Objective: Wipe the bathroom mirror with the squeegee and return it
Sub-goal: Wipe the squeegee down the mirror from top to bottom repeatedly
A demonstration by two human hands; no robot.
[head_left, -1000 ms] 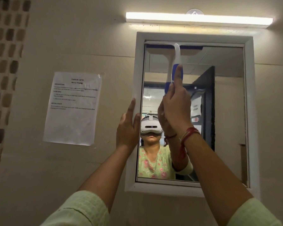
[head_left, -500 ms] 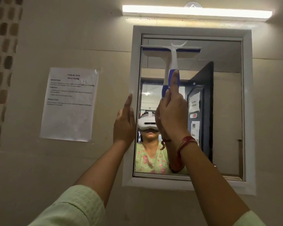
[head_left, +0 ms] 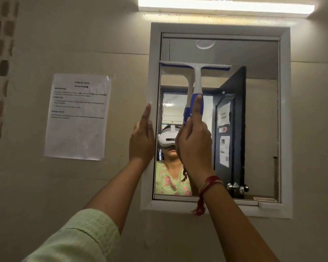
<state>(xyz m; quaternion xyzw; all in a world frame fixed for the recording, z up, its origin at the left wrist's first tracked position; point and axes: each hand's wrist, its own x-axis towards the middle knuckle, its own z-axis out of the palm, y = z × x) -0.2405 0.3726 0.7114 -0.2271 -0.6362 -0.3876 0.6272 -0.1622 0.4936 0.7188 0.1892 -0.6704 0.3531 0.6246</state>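
- My right hand is wrapped around the white-and-blue plastic T-shaped squeegee, thumb running up the blue grip.
- The squeegee sits on the rectangular wall mirror with the white frame, in its upper part, on the left half of the glass. The blade bar lies flat across, the handle points straight down into my fist, so the blade is directly above my hand.
- My left hand holds nothing: fingers straight and together, flat against the frame's left edge, just beside the right one. Looks like it's bracing.
- Judging by the layout, the pull is straight down along the handle's line. The right half of the glass probably needs its own pass.
- Glass is smooth and shiny, handle looks hard and glossy. I can't make out the blade's rubber edge.
- Printed paper sheet is taped to the beige wall on the left, tube light is above.
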